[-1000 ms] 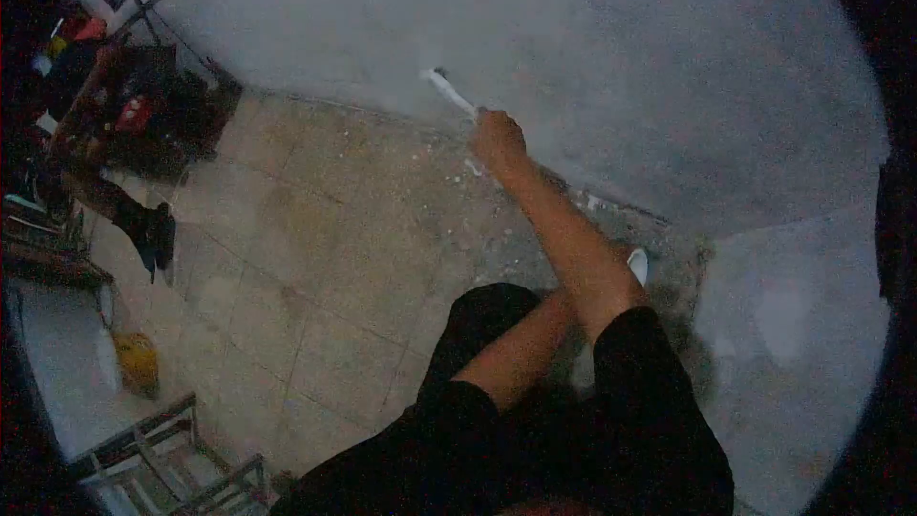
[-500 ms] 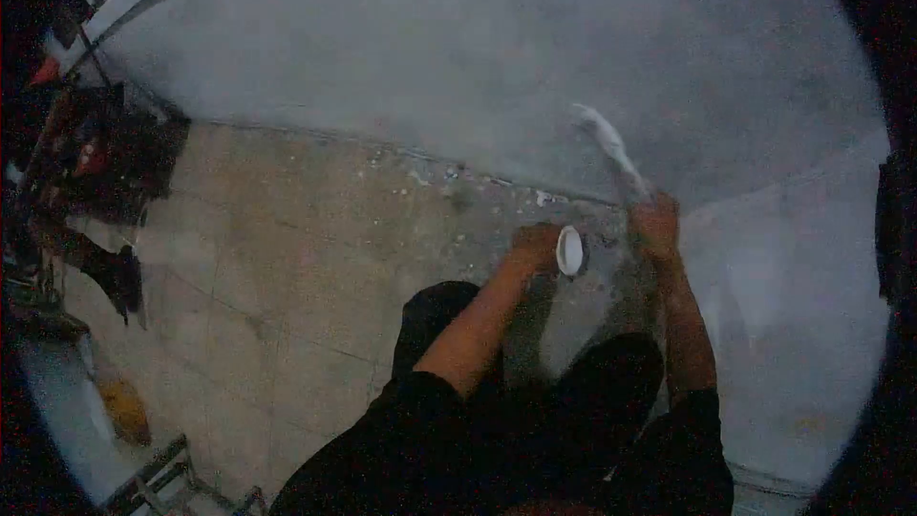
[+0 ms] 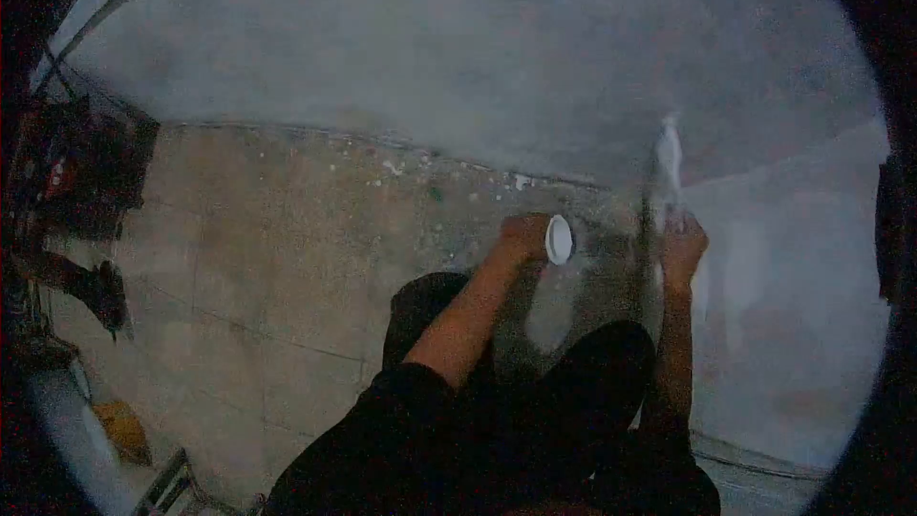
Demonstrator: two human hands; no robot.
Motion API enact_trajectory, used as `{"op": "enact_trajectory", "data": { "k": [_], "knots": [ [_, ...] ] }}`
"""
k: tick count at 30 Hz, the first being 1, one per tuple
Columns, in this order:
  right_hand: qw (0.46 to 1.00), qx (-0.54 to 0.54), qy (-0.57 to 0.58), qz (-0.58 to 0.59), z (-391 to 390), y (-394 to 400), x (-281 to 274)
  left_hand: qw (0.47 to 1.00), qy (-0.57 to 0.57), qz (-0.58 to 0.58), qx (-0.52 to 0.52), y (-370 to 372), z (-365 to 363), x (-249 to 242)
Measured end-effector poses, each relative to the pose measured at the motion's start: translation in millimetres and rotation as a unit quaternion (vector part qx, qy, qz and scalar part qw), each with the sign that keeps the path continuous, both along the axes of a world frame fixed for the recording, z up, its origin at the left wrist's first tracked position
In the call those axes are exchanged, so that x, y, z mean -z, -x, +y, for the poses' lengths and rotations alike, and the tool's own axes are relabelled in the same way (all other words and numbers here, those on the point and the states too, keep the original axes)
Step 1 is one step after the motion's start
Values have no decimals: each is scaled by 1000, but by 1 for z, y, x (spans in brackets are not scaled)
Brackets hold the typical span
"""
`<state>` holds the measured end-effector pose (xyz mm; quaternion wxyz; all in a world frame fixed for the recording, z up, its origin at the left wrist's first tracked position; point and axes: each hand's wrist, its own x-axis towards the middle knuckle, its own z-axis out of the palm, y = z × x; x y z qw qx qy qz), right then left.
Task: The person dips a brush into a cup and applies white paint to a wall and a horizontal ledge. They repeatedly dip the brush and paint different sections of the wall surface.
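My left hand [image 3: 522,234] is closed around a small white cup [image 3: 560,240], held above the floor near the corner; white shows at its round mouth. My right hand [image 3: 683,247] is closed on a paintbrush [image 3: 671,158] whose end looks white and points up. The brush is at the corner where the pale grey wall [image 3: 430,67] meets the wall on the right [image 3: 774,296]. Dim light and blur hide whether its tip touches the surface.
Beige floor tiles [image 3: 277,258] carry white spots along the wall's foot. Dark clutter [image 3: 91,167] stands at the far left, with a yellow-orange object [image 3: 122,432] lower down. A metal frame [image 3: 170,487] is at the bottom left. My dark-clothed knees are below my hands.
My right hand and the paintbrush have moved right to the corner, and the brush now stands more upright. The cup in my left hand has shifted slightly left and up. The view has turned a little.
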<state>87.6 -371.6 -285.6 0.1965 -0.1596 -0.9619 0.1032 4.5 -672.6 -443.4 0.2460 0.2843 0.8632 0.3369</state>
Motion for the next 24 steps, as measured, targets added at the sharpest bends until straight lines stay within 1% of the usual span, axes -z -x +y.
{"op": "enact_trajectory", "data": {
  "k": [1,3,5,7,9,12,13,15,16,18,20,22,23,24],
  "knots": [
    [999,-18,-38,-4,5,19,22,1000,4,0,0,-1,0,-3],
    [996,-62,-50,-49,-28,42,8,1000,10,0,-1,-1,0,-7],
    [995,-91,-15,-31,-105,57,-21,1000,16,3,-3,-2,-1,-12],
    [995,-93,-6,18,-146,65,-29,1000,22,6,-7,-4,-5,-14],
    [989,-127,62,-54,-182,82,-42,999,25,13,-16,-3,-9,-23],
    [960,-169,167,-150,-221,94,-64,999,18,13,-32,-7,-12,-47],
    [951,-230,159,-130,-230,94,-71,999,9,10,-36,-7,-9,-51],
    [945,-259,114,-165,-247,108,-57,999,18,14,-36,-8,-3,-53],
    [946,-227,77,-217,-257,127,-43,999,21,16,-34,-7,1,-50],
    [943,-239,85,-214,-279,129,-50,999,28,20,-32,-4,7,-48],
    [940,-255,92,-209,-285,129,-61,998,36,26,-34,-3,7,-48],
    [926,-229,134,-269,-284,129,-55,998,40,31,-37,1,-1,-44],
    [926,-229,133,-267,-269,126,-42,998,44,35,-38,3,-4,-42],
    [950,-233,93,-187,-240,122,-11,997,49,38,-39,4,-8,-38]
  ]
}}
